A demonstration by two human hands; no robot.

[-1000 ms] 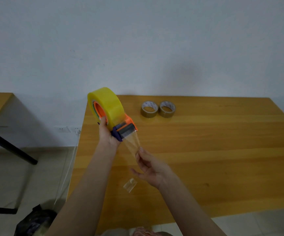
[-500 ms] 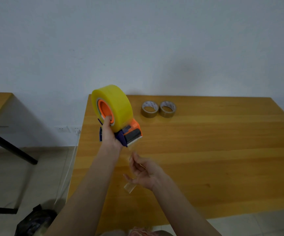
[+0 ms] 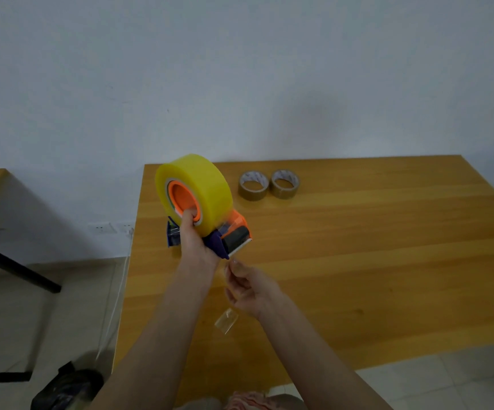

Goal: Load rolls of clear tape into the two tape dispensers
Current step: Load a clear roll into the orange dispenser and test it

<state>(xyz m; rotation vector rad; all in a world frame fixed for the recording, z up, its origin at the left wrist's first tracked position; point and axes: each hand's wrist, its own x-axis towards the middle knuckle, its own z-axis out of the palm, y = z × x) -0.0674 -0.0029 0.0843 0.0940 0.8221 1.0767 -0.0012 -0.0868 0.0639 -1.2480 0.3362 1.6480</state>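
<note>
Gripping the orange-and-purple plastic tape dispenser (image 3: 235, 233), yellowish clear roll (image 3: 201, 182) mounted, in my left fingers (image 3: 188, 216), I pinch its loose clear strip (image 3: 226, 321) with my right fingers (image 3: 235, 266), likely trimming the leader; next, a tear across the blade (image 3: 241, 247) just above them.

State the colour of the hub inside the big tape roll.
Orange; the hub shows best in the head view.
</note>
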